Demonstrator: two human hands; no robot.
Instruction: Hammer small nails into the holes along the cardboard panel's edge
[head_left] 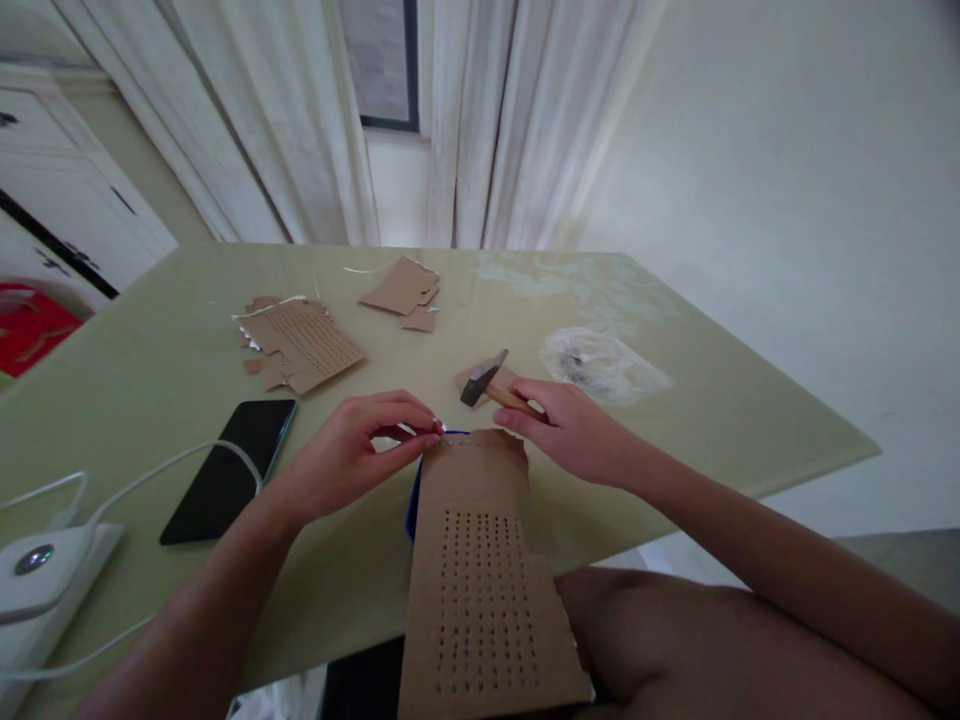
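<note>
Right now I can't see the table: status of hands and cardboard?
Left hand pinching a small nail at the perforated cardboard top edge. Right hand gripping hammer. Phone lies left.

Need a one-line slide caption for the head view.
Left hand pinches a nail at perforated cardboard; right hand grips hammer.

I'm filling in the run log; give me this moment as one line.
left hand: pinching small nail at cardboard top edge | right hand: gripping hammer | perforated cardboard: overhanging table | phone: left

Perforated cardboard [484,570], hammer [491,385] on table.
</note>
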